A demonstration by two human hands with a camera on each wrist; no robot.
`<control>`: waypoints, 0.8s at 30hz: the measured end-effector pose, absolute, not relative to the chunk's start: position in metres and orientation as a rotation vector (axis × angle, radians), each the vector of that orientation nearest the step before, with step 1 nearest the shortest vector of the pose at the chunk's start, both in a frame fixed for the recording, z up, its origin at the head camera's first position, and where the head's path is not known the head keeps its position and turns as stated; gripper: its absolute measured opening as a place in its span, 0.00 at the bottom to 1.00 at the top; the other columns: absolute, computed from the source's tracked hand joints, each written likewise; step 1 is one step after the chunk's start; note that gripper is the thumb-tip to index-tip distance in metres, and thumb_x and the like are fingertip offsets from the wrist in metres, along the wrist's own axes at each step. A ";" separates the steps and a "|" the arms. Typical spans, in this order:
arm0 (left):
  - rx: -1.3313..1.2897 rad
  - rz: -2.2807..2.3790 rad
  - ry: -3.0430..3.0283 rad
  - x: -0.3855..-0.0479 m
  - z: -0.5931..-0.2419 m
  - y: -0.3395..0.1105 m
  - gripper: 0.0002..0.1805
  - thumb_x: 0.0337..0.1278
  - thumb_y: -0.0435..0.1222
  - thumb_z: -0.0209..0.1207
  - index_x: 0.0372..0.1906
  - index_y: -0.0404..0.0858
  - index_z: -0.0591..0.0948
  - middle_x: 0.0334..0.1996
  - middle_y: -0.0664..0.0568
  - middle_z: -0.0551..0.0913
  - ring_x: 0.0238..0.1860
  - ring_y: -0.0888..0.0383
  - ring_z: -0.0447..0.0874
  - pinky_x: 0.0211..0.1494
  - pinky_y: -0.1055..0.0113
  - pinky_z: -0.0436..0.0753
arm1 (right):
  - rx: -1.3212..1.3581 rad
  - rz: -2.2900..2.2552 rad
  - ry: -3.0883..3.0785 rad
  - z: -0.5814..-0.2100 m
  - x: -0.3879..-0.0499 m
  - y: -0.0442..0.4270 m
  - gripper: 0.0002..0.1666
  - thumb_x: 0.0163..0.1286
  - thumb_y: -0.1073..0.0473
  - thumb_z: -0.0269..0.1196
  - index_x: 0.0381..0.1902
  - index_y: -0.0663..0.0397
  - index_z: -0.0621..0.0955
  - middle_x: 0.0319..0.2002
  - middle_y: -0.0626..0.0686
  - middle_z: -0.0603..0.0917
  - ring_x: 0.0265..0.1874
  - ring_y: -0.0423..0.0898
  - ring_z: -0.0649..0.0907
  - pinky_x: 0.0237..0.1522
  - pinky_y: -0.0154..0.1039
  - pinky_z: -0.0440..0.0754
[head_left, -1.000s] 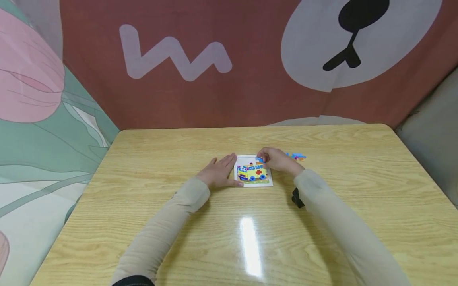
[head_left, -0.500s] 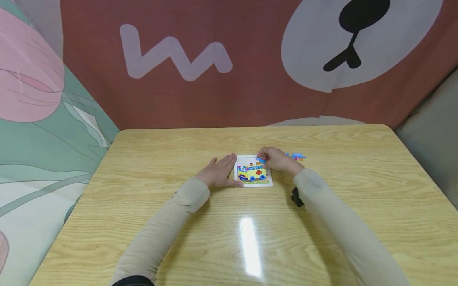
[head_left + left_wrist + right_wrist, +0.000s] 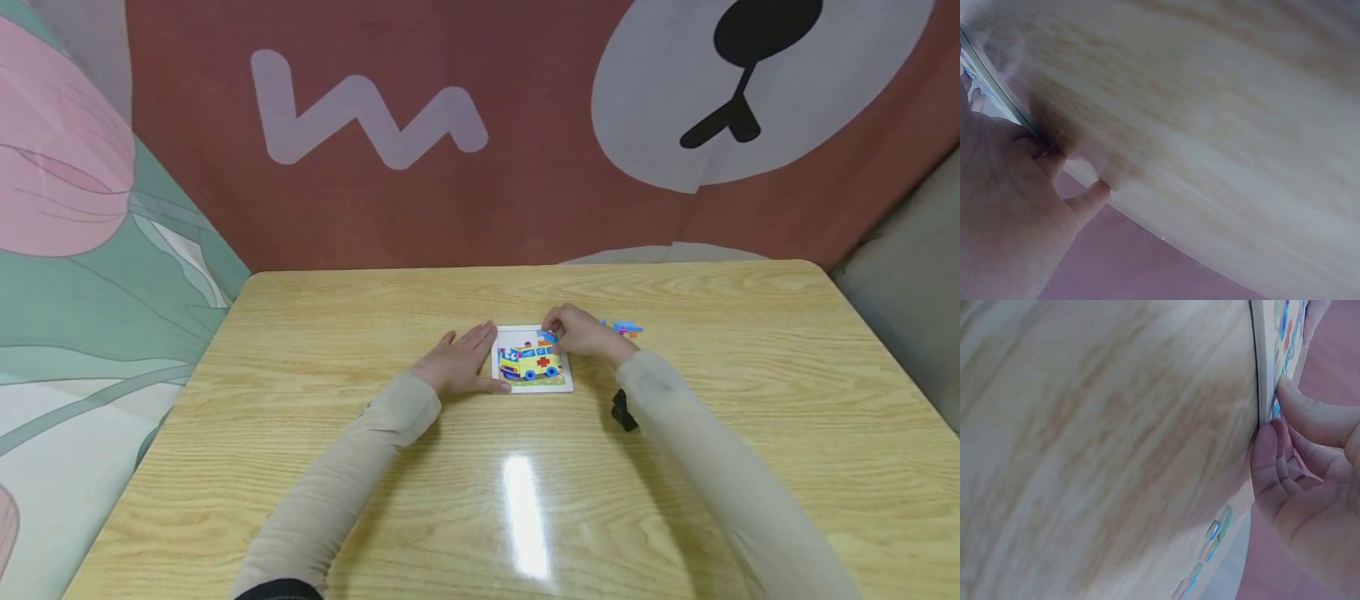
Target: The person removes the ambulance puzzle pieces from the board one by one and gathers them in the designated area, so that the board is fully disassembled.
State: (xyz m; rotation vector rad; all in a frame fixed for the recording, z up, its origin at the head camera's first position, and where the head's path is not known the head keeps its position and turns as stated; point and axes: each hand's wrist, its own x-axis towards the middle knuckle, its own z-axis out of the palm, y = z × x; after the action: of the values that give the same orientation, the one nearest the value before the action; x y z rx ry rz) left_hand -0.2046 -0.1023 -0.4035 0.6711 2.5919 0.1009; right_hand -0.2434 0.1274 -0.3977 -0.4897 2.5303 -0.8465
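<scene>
Clock positions are taken from the board's centre in the head view, twelve at the far side.

Item: one white-framed puzzle board (image 3: 536,390), flat on the wood-grain table (image 3: 420,533), between the hands.

Left hand (image 3: 465,362): at nine o'clock; fingers extended along the frame, gripping nothing, thumb on the rim between seven and eight. Apparently steadies the board.

Right hand (image 3: 581,333): at two o'clock; fingers curled, tips touching the one-o'clock corner, thumb on the picture face. Whether a piece is pinched there cannot be told.

Step in hand, as judged: seating a piece at that corner. Next move calls for pressing it flush, then fetching from the loose pieces (image 3: 626,327), which lie between two and three o'clock, just beyond the right hand.

Appearance: yellow ambulance (image 3: 534,362), its front towards nine; red cross, blue wheels, blue patch at one; white area from eleven to twelve.
</scene>
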 end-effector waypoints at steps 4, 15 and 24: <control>0.670 0.105 2.592 -0.205 -0.403 -0.102 0.57 0.55 0.71 0.44 0.76 0.43 0.35 0.78 0.55 0.34 0.78 0.58 0.32 0.80 0.51 0.41 | -0.480 -0.839 2.537 -0.399 -0.244 0.128 0.17 0.60 0.73 0.62 0.49 0.67 0.78 0.50 0.64 0.78 0.42 0.51 0.75 0.50 0.44 0.77; 0.664 0.102 2.592 -0.203 -0.402 -0.102 0.57 0.54 0.71 0.45 0.77 0.43 0.36 0.78 0.54 0.35 0.79 0.58 0.33 0.79 0.50 0.42 | -0.501 -0.807 2.555 -0.399 -0.244 0.126 0.20 0.60 0.72 0.64 0.52 0.68 0.76 0.50 0.64 0.77 0.45 0.53 0.76 0.55 0.48 0.77; 0.671 0.120 2.599 -0.203 -0.403 -0.102 0.57 0.54 0.71 0.45 0.77 0.43 0.36 0.78 0.54 0.34 0.79 0.58 0.33 0.79 0.49 0.41 | -0.523 -0.770 2.561 -0.395 -0.245 0.126 0.19 0.60 0.72 0.64 0.50 0.69 0.77 0.49 0.65 0.78 0.49 0.55 0.76 0.57 0.51 0.76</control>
State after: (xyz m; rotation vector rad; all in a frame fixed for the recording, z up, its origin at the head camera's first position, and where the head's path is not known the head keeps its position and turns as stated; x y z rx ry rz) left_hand -0.2031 -0.1021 -0.4031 0.6708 2.5992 0.1198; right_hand -0.2446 0.1264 -0.3953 -0.5225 2.5608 -0.7696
